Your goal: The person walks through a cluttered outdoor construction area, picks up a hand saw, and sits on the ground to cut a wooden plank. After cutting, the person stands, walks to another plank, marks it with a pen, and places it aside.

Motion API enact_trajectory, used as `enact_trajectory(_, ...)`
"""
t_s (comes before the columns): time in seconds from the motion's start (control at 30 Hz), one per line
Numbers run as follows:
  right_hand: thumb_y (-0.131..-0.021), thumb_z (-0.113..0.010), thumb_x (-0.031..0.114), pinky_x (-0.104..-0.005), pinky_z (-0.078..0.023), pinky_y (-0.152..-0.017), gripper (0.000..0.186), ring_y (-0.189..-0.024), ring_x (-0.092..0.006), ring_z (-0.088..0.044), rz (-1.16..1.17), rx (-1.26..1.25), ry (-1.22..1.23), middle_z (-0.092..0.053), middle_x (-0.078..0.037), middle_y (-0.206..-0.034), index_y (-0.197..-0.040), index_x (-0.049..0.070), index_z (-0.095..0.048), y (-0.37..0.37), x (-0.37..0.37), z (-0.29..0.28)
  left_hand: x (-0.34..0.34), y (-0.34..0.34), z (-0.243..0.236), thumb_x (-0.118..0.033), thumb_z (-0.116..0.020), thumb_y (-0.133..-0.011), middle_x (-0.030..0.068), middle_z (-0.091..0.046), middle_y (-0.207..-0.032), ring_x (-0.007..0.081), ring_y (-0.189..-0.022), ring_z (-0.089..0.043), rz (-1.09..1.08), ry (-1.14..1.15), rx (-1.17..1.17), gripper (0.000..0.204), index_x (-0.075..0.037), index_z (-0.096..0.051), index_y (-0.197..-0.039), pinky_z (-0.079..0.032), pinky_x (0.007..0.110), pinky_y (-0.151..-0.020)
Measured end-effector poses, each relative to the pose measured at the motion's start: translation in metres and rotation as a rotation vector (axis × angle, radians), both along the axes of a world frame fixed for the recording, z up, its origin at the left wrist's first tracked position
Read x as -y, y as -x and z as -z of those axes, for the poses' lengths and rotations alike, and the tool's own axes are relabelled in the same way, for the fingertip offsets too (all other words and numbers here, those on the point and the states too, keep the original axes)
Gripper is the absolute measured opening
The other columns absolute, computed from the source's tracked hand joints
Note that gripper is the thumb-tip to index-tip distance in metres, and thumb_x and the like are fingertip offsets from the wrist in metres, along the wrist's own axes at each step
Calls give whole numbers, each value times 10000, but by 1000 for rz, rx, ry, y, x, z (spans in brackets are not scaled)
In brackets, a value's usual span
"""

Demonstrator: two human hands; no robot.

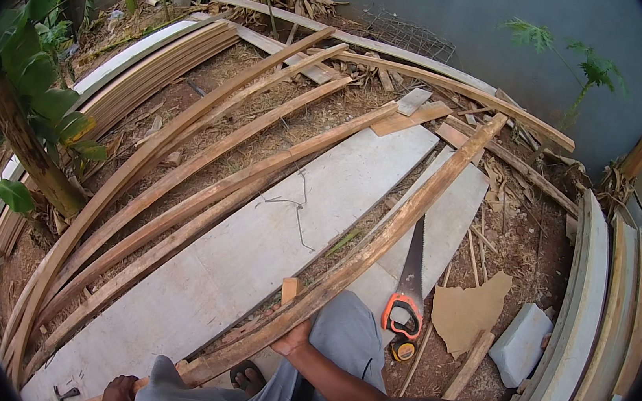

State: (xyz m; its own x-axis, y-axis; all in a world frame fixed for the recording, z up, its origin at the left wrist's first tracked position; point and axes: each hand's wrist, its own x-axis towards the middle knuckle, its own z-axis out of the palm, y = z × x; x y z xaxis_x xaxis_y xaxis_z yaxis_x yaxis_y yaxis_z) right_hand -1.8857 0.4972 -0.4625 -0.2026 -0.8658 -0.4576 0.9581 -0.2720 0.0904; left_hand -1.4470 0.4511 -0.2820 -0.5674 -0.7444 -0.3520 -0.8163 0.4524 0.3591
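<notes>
A long, rough wooden beam (pixel 407 210) slants from the far right down to the lower left, across my knees. My right hand (pixel 292 338) is closed round it from the near side, its fingertips partly hidden by the wood. At the bottom left my left hand (pixel 118 395) is closed on the beam's near end, its fingers only partly showing. A small wood block (pixel 290 289) stands against the beam's far side, just above my right hand. A hammer (pixel 65 395) lies left of my left hand.
A handsaw (pixel 410 278) with an orange handle and a tape measure (pixel 402 349) lie right of my knee. Pale boards (pixel 252 248) lie under the beam, with bent wire (pixel 298 210) on one. Long beams (pixel 208 144) lie left; stacked planks (pixel 591 295) and a white block (pixel 521 344) right.
</notes>
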Motion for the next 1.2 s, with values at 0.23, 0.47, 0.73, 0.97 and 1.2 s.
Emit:
enact_trajectory(0.23, -906, -554, 353, -421, -495, -891, 301, -937, -273, -601, -86, 11, 127, -638, -91, -889, -922, 57, -606, -31, 29, 14, 11, -67, 52, -134, -776, -675, 216, -605, -1131, 377, -1036, -593, -169, -75, -64, 692, 15, -506, -1295, -508, 431, -886)
enact_trajectory(0.47, -974, -497, 455, -432, -444, -1046, 487, -1187, -257, -562, -496, 177, 118, -615, -85, -1211, -1265, 64, -495, -111, 29, 35, 10, -176, 79, -154, -881, -576, 208, -597, -1155, 376, -1055, -586, -160, 12, 119, 823, -5, -490, -1285, -509, 418, -917)
enact_trajectory(0.73, -974, -462, 519, -440, -328, -1172, 670, -1386, -266, -393, -646, 368, 503, -399, -87, -1523, -1460, 76, -335, -131, 43, 39, 105, -18, 29, -515, -884, -611, 244, -512, -1367, 386, -1256, -530, -196, -188, -115, 1060, -30, -414, -1428, -452, 439, -1026)
enact_trajectory(0.97, -987, -483, 427, -470, -391, -1096, 472, -1267, -286, -509, -535, 342, 437, -512, -121, -1410, -1306, 84, -536, -151, 38, 64, 127, 410, 60, -701, -652, -777, 322, -507, -1356, 418, -1260, -519, 319, -579, -261, 1116, 33, -236, -1507, -402, 407, -1073)
enact_trajectory(1.2, -1055, -360, 390, -402, -440, -1046, 460, -1229, -251, -527, -357, -340, -335, -517, -116, -1330, -1399, 88, -392, -9, 58, 7, 136, 402, 106, -660, -734, -744, 155, -693, -900, 202, -833, -645, 171, -709, -230, 773, 51, -682, -1040, -502, 341, -775)
